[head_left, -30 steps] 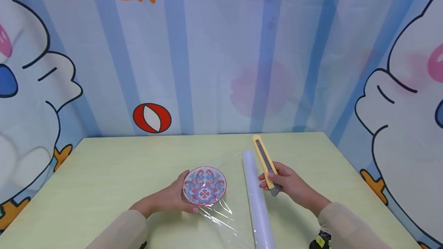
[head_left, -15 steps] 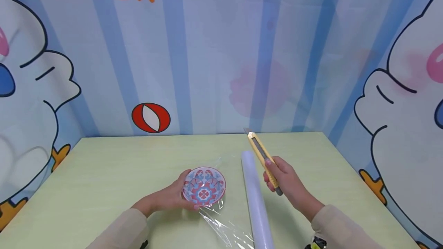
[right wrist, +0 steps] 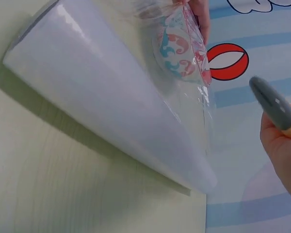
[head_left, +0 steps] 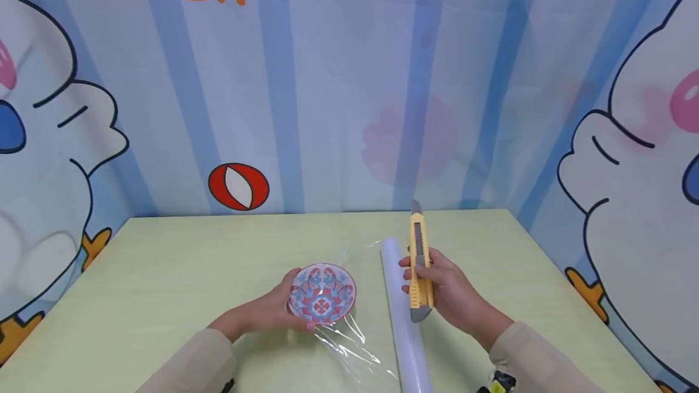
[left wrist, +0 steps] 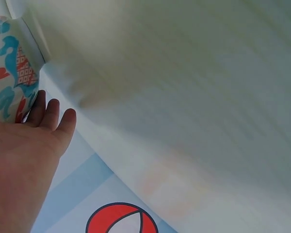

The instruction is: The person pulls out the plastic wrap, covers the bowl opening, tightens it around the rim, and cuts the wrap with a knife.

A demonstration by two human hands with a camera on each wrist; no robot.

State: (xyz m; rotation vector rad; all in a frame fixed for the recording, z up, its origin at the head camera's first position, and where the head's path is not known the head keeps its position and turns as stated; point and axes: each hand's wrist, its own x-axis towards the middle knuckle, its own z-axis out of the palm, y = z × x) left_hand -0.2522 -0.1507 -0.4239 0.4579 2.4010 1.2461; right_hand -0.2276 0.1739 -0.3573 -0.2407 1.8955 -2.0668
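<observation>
My left hand (head_left: 273,310) holds a small bowl (head_left: 322,293) from its left side, thumb in front and fingers behind. Red and blue patterns cover the bowl inside and out. Clear plastic film (head_left: 349,344) stretches over it and trails toward a pale lilac roll of cling film (head_left: 405,326). In my right hand (head_left: 450,293) is a yellow utility knife (head_left: 419,265), gripped upright above the roll with its blade (head_left: 416,206) showing at the top. The right wrist view has the knife's grey end (right wrist: 274,104) and the wrapped bowl (right wrist: 182,48) beyond the roll (right wrist: 102,92).
A pale green table (head_left: 191,272) carries everything. Behind it hangs a blue striped cloth backdrop (head_left: 344,77) with cartoon ducks at both sides and a red ball print (head_left: 238,187). The table's far edge runs just below that ball.
The knife's blade has come out of its tip. My right hand has turned the knife from leaning left to nearly upright. The left hand and bowl have stayed almost still.
</observation>
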